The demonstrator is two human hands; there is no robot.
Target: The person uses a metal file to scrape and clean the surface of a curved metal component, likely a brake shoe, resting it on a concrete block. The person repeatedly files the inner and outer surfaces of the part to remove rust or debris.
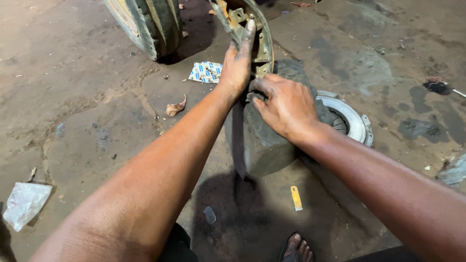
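Observation:
A curved, greasy metal brake shoe [256, 30] stands on edge on top of a dark stone block [264, 140]. My left hand [237, 62] is laid along the shoe's inner face, fingers stretched up, holding it steady. My right hand [286, 104] rests on the top of the block just below the shoe, fingers pinched on a small metal piece that is mostly hidden under them.
A worn tyre [148, 24] stands at the top left. A round white-rimmed metal part [352, 119] lies behind the block. On the dirt floor lie a blue-and-white wrapper [206, 72], a small yellow strip [296, 198] and a plastic bag [24, 204]. My sandalled foot [297, 248] is at the bottom.

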